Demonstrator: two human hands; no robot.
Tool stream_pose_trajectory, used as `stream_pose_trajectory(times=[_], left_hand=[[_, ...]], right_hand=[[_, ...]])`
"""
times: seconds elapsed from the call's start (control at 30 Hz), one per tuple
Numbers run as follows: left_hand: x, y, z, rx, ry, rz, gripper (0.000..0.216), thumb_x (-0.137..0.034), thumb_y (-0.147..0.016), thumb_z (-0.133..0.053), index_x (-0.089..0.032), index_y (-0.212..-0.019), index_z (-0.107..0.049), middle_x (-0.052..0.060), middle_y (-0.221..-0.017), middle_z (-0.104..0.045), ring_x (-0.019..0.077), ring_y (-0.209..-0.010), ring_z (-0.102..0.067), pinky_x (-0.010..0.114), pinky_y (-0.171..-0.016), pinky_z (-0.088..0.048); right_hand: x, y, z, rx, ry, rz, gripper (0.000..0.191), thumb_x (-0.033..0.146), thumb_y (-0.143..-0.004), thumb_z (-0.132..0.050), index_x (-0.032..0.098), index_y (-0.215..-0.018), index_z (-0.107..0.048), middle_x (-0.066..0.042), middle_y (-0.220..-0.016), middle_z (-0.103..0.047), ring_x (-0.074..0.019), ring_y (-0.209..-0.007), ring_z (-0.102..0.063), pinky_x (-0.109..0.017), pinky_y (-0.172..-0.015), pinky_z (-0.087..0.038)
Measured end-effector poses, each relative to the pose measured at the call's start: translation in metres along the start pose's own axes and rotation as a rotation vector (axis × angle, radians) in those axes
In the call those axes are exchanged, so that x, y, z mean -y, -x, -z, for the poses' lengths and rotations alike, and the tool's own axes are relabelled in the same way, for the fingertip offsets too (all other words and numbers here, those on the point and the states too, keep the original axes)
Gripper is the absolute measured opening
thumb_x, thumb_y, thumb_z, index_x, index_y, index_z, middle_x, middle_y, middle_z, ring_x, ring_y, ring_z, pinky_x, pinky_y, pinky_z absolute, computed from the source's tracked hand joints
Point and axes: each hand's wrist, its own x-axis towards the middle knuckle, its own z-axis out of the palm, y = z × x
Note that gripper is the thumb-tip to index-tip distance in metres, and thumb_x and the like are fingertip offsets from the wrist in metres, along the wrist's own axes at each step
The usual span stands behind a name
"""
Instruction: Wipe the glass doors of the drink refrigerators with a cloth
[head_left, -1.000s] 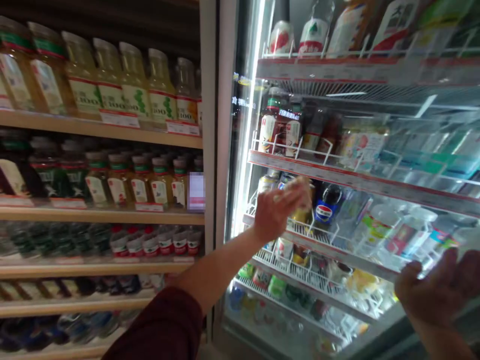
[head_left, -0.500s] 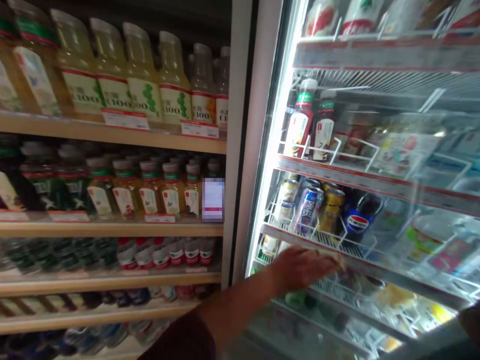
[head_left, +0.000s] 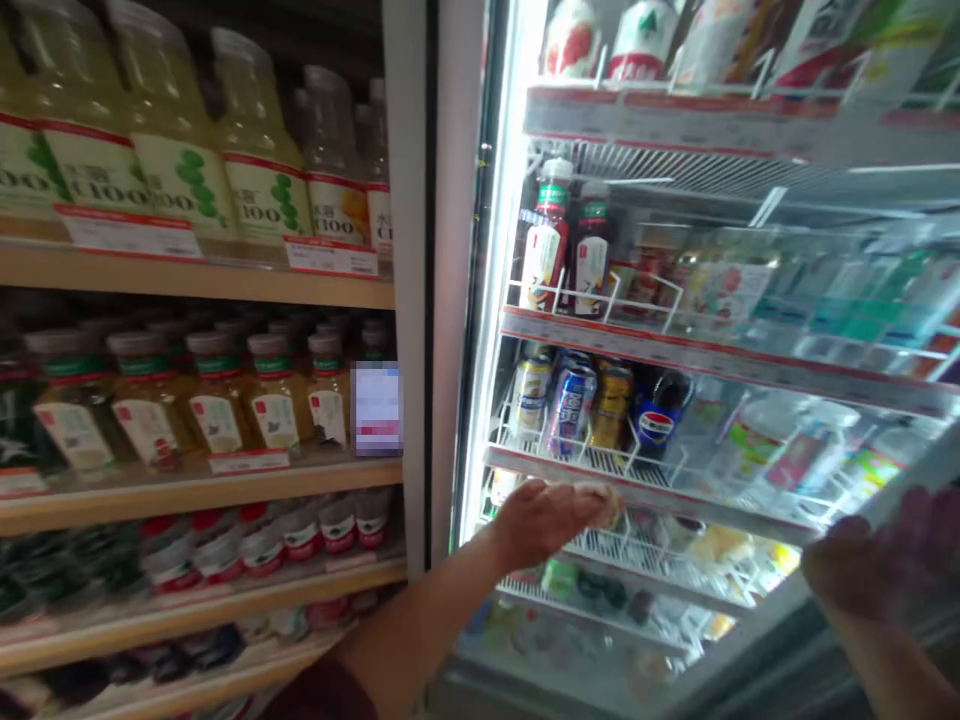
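My left hand (head_left: 551, 525) reaches to the front edge of a lower cooler shelf (head_left: 645, 485), palm down with the fingers close together. A small pale, crumpled-looking thing (head_left: 604, 497) shows at the fingertips; blur hides what it is. My right hand (head_left: 847, 565), dark and smeared, is at the frame of the glass door (head_left: 780, 620) on the right, and its fingers cannot be made out clearly. Just above my left hand stand several cans (head_left: 574, 400) and a dark bottle with a blue Pepsi label (head_left: 660, 420), behind white wire guards.
Wooden shelves (head_left: 300, 485) of juice bottles (head_left: 214, 400) fill the left side. A grey upright post (head_left: 412, 300) and the bright light strip (head_left: 499, 250) separate them from the cooler. Red-and-white bottles (head_left: 546, 250) stand on a higher cooler shelf.
The view has turned right, so the shelves and cooler sit further left. My right hand has come into sight at the door frame. My left hand stays near the same shelf edge.
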Motion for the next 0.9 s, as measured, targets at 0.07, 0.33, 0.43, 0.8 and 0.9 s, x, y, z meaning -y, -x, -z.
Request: stream_pose_trajectory(times=[0.07,0.33,0.43,0.8,0.9], left_hand=[[0.013,-0.018,0.007,-0.028,-0.014,0.149,0.037,-0.019,-0.098,-0.052,-0.033,-0.131,-0.062,-0.005,-0.129,-0.068,0.0135,-0.109,-0.061,0.030,-0.091,-0.044],[-0.088,-0.038,-0.056,-0.052,-0.014,0.493,0.037,-0.024,-0.099,-0.047,-0.037,-0.127,-0.066,-0.001,-0.117,-0.074,0.0166,-0.102,-0.065,0.036,-0.098,-0.047],[-0.116,-0.048,-0.075,0.066,0.043,0.458,0.035,-0.026,-0.099,-0.046,-0.044,-0.120,-0.068,-0.006,-0.111,-0.075,0.0136,-0.102,-0.066,0.032,-0.102,-0.045],[-0.244,-0.176,-0.144,-0.066,0.014,0.689,0.051,-0.015,-0.098,-0.036,-0.024,-0.147,-0.046,0.010,-0.150,-0.052,0.0203,-0.138,-0.049,0.041,-0.108,-0.042],[-0.299,-0.202,-0.154,-0.071,0.319,0.698,0.055,-0.019,-0.100,-0.040,-0.027,-0.154,-0.034,0.010,-0.151,-0.050,0.0198,-0.137,-0.049,0.040,-0.109,-0.044]], right_hand=[[0.003,-0.002,0.001,-0.015,-0.019,0.150,0.069,0.030,-0.092,-0.051,0.007,-0.155,-0.035,-0.030,-0.151,-0.044,-0.0447,-0.144,-0.039,-0.064,-0.114,-0.039],[-0.011,-0.034,0.049,0.035,-0.190,0.220,0.056,0.020,-0.087,-0.063,0.021,-0.143,-0.055,-0.015,-0.141,-0.060,-0.0360,-0.129,-0.058,-0.058,-0.109,-0.047],[-0.061,-0.041,0.060,-0.078,-0.168,0.218,0.070,0.021,-0.078,-0.074,0.020,-0.145,-0.054,-0.018,-0.144,-0.057,-0.0431,-0.129,-0.056,-0.063,-0.105,-0.047],[-0.113,-0.058,0.056,0.139,-0.546,0.134,0.063,0.029,-0.086,-0.073,0.020,-0.145,-0.053,-0.018,-0.133,-0.064,-0.0351,-0.117,-0.063,-0.055,-0.104,-0.045],[-0.124,-0.060,0.066,0.169,-0.729,0.115,0.052,0.024,-0.091,-0.065,0.020,-0.142,-0.055,-0.014,-0.125,-0.068,-0.0288,-0.115,-0.064,-0.050,-0.106,-0.045]])
